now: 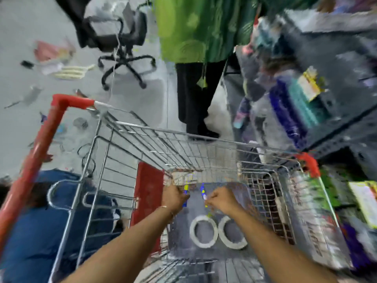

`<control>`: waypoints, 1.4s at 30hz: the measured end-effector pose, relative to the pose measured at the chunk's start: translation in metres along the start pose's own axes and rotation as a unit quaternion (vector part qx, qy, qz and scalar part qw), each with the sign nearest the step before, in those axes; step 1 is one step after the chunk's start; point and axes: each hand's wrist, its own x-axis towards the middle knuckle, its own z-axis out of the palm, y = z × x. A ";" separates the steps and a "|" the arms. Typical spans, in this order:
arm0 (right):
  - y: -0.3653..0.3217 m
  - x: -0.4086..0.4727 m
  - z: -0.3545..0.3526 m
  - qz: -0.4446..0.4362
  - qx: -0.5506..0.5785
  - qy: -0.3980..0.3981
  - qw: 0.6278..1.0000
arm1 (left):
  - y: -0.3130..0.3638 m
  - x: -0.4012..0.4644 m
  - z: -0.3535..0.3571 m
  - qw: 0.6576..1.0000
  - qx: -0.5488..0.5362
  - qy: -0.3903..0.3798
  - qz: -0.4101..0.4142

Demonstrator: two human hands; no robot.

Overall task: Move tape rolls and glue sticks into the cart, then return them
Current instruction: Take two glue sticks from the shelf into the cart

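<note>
silver wire cart [204, 139]: seen from above, red handle [36, 156] along its left side, red corner guard at the far right.
left hand [173, 198]: deep inside the basket, fingers curled narrow around a blue and yellow glue stick [185, 193]; thin bracelet on the wrist.
right hand [221, 200]: also low in the basket, fingertips pinched close at a second glue stick [203, 193], blue with a white end; too blurred to say whether gripped or only touched.
glue sticks: between the two sets of fingertips, slightly apart from each other, near the far end of the cart floor.
tape rolls: two white rings lying flat on the cart floor, behind the knuckles, toward the wrists.
left tape roll [204, 231]: whole ring showing, between the two forearms.
right tape roll [232, 235]: just beside the first, partly hidden under the right forearm.
beyond the fingertips: a standing person [195, 58] in a green top and black trousers, past the far rim of the cart.
far left of the fingers: black office chair [122, 41] on a grey floor with scattered litter.
right of the fingers: dark shop shelves [326, 99] with blurred coloured packets.
near left, beside the forearm: blue cloth outside the cart wall.
</note>
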 end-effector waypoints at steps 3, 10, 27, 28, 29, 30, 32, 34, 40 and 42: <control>0.017 0.034 0.037 0.048 -0.034 -0.017 0.998 | -0.029 0.030 0.030 1.000 0.012 -0.011 -0.024; 0.046 0.077 0.090 0.046 -0.077 -0.026 0.996 | -0.068 0.073 0.087 0.997 0.020 -0.023 -0.069; 0.044 0.083 0.112 0.039 -0.060 -0.026 0.997 | -0.078 0.075 0.094 0.995 0.055 -0.017 -0.086; 0.045 0.083 0.107 0.034 -0.064 -0.026 0.997 | -0.079 0.075 0.094 0.995 0.065 -0.020 -0.078; 0.045 0.082 0.101 0.027 -0.070 -0.030 0.997 | -0.078 0.074 0.094 0.995 0.076 -0.021 -0.066; 0.047 0.080 0.093 0.020 -0.078 -0.037 0.996 | -0.078 0.073 0.095 0.994 0.090 -0.025 -0.049; 0.052 0.078 0.068 0.008 -0.118 -0.055 0.991 | -0.074 0.070 0.098 0.995 0.098 -0.032 -0.013; 0.062 0.075 0.039 -0.004 -0.198 -0.070 0.978 | -0.067 0.067 0.105 0.992 0.105 -0.058 0.027; 0.097 0.055 -0.025 -0.009 -0.399 -0.077 0.914 | -0.053 0.051 0.133 0.977 0.156 -0.117 0.090; 0.103 0.052 -0.027 -0.008 -0.424 -0.091 0.901 | -0.052 0.049 0.141 0.970 0.183 -0.127 0.101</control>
